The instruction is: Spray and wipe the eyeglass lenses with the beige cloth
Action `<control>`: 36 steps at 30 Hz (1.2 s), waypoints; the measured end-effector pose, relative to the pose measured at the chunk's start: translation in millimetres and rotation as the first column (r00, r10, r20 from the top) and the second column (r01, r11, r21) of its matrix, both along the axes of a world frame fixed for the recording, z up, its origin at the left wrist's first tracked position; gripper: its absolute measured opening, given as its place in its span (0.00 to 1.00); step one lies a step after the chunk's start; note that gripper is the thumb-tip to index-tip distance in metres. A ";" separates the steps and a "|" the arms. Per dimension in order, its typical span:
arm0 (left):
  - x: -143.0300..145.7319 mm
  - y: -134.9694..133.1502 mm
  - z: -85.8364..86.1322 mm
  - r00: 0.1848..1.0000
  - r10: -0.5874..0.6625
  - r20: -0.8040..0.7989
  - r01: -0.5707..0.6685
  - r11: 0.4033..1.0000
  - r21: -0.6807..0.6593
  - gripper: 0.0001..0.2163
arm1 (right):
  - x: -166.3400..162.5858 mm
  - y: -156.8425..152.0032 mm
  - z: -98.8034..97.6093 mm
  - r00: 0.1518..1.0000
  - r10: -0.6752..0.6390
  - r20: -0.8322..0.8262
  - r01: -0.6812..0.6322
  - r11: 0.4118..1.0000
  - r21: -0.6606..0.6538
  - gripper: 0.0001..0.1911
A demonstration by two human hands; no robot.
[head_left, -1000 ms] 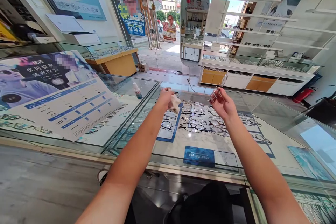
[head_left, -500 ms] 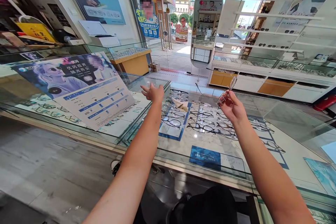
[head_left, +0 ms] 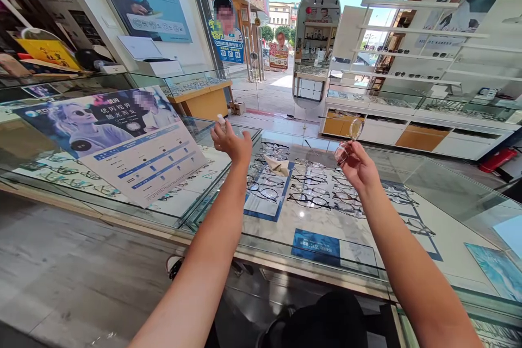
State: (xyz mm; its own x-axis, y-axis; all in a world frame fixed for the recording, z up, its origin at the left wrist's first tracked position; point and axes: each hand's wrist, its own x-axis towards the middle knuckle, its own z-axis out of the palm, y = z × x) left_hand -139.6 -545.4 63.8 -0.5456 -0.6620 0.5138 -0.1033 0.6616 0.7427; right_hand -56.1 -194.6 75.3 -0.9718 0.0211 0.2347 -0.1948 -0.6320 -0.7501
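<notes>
My left hand (head_left: 229,141) is raised over the glass counter (head_left: 212,223) and wraps round a small white spray bottle (head_left: 221,119), whose top shows above the fingers. My right hand (head_left: 358,165) is held up farther right, pinching a pair of thin-framed glasses (head_left: 349,138) with the lenses pointing up. A crumpled beige cleaning cloth (head_left: 277,165) lies on the counter glass between the two hands. Under the glass, rows of eyeglass frames (head_left: 310,190) rest on a white display tray.
A large advertising poster (head_left: 118,141) lies on the counter at left. A blue label card (head_left: 315,244) sits under the glass in front. An oval standing mirror (head_left: 317,43) and wall shelves with sunglasses (head_left: 411,54) stand beyond. A dark stool (head_left: 322,321) is below.
My left hand let go of the cloth, which now lies on the counter, reached left and picked up the spray bottle. My right hand stayed raised with the glasses.
</notes>
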 end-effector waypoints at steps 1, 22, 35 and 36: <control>5.3 5.6 6.2 0.998 -0.020 -0.054 0.017 0.998 -0.056 0.34 | 4.2 1.0 5.9 0.999 -0.018 -0.028 0.018 1.000 0.003 0.12; 61.9 133.5 -4.8 0.063 -0.786 -0.615 0.633 -0.445 0.634 0.21 | 6.3 -9.8 -10.2 0.999 -0.019 -0.034 0.026 0.978 0.207 0.23; 62.6 121.4 10.1 -0.018 -0.907 -0.421 0.706 -0.310 0.637 0.35 | 21.1 -24.9 -8.6 0.987 0.159 -0.004 -0.148 0.930 0.338 0.23; 61.5 122.4 7.8 0.022 -0.931 -0.365 0.774 -0.216 0.596 0.34 | 22.1 -26.2 -8.5 0.986 0.164 -0.006 -0.151 0.923 0.352 0.23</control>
State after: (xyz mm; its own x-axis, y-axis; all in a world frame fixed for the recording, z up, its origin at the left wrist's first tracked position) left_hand -78.1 -423.0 71.5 -0.8493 0.4990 0.1722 0.0391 -0.2659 0.9632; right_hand -34.0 -220.8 66.8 -0.9471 -0.2213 0.2325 -0.1437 -0.3555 -0.9236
